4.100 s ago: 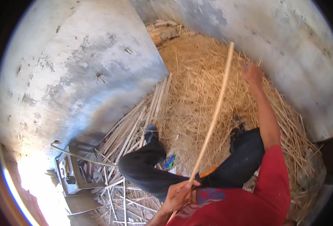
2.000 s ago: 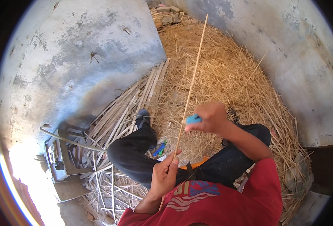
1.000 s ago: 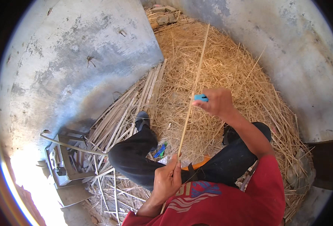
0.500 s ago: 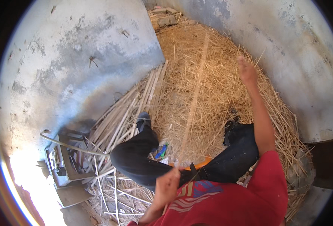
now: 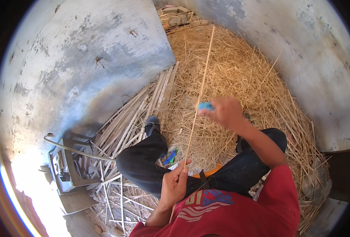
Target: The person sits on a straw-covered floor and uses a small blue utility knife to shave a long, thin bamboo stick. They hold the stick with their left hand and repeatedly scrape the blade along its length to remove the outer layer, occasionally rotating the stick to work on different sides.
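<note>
**Thin cane held in both hands over the straw**

My left hand (image 5: 174,185) is closed around the lower end of a long thin cane (image 5: 198,94). My right hand (image 5: 224,112) grips a small blue tool (image 5: 205,106) pressed against the cane's middle. The cane slants up over the straw heap (image 5: 242,71), towards its far edge. Split canes (image 5: 143,114) lie along the wall beside my left leg.

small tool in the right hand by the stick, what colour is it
Light blue; the small tool shows best in the head view.
</note>
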The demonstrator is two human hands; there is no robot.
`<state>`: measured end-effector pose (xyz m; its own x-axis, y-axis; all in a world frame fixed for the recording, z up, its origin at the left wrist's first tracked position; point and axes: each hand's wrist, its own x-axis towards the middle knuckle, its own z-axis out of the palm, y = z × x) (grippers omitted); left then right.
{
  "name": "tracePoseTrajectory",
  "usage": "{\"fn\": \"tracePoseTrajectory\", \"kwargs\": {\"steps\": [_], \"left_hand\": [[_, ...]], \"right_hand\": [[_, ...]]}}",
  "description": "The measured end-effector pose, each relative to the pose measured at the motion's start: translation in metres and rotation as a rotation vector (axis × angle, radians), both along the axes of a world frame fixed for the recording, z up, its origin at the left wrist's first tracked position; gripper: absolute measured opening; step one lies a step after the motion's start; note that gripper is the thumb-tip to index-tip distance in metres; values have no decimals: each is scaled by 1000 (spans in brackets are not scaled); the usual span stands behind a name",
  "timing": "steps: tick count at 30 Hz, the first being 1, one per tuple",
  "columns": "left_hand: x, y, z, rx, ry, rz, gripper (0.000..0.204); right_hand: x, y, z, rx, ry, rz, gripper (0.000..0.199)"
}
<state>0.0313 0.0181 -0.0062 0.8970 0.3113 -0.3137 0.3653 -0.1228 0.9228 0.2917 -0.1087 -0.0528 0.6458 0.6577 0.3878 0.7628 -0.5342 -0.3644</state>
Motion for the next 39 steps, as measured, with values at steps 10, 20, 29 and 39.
{"fn": "tracePoseTrajectory", "kwargs": {"steps": [10, 20, 29, 39], "left_hand": [[-24, -4, 3, 131, 23, -141, 26], [-75, 15, -13, -17, 156, -222, 25], [-5, 22, -36, -635, -16, 176, 34], [45, 5, -24, -792, -74, 101, 32]], "right_hand": [[69, -32, -17, -18, -73, -224, 73], [252, -205, -42, 51, 375, -1161, 90], [129, -112, -21, -487, 482, -506, 80], [-25, -11, 1, 21, -41, 286, 63]]}}
